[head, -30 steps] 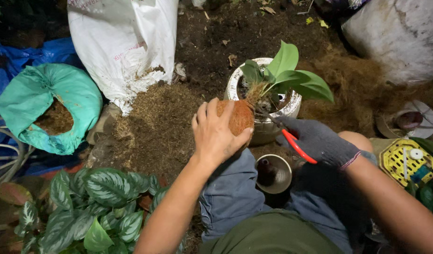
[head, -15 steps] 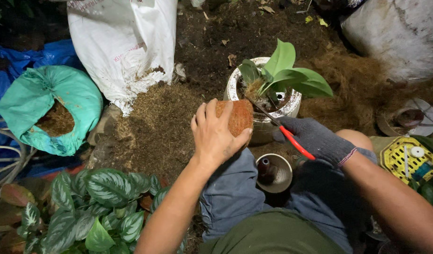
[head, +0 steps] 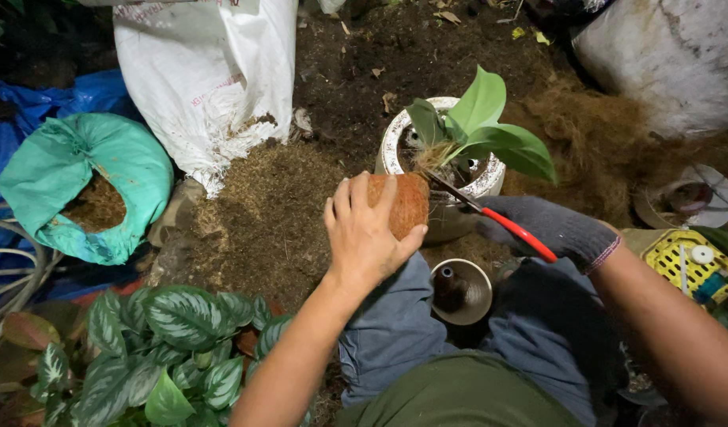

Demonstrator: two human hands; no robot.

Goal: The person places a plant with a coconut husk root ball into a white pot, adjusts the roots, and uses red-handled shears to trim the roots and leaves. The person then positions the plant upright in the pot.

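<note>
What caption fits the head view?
Left hand holds a brown husk chunk; gloved right hand works red-handled scissors at a potted plant.

Dark, loose soil (head: 427, 47) covers the ground, with a spread of brown coconut fibre (head: 261, 213) across it. A white woven sack (head: 213, 79) stands at the back beside a green bag filled with brown husk (head: 79, 182). Blue plastic sheeting (head: 55, 99) lies behind. A plant with silver-patterned green leaves (head: 166, 340) grows at lower left.
</note>
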